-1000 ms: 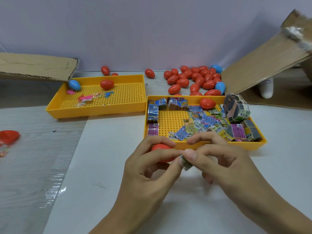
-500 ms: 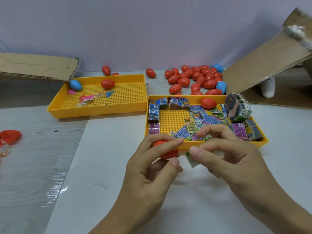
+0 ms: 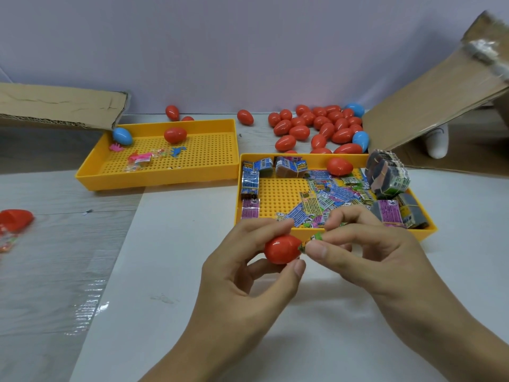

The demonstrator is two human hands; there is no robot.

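My left hand point(image 3: 248, 274) holds a red plastic egg point(image 3: 282, 248) between its thumb and fingers, just in front of the near yellow tray point(image 3: 429, 231). My right hand point(image 3: 366, 255) pinches a small folded green paper slip point(image 3: 312, 241) between thumb and forefinger, its end touching the egg's right side. The near tray holds several printed paper slips point(image 3: 327, 199), bundled stacks point(image 3: 387, 176) and one red egg point(image 3: 339, 166).
A second yellow tray point(image 3: 220, 169) at back left holds a blue egg point(image 3: 122, 135), a red egg point(image 3: 175, 135) and small toys point(image 3: 140, 158). Several red and blue eggs point(image 3: 319, 128) lie by the wall. Cardboard flaps point(image 3: 429, 106) stand right and left. A red egg half point(image 3: 15, 219) lies far left.
My right hand drew the paper slip away from my left hand, then brought it back against the egg. The egg has turned and shows more in my left fingers.
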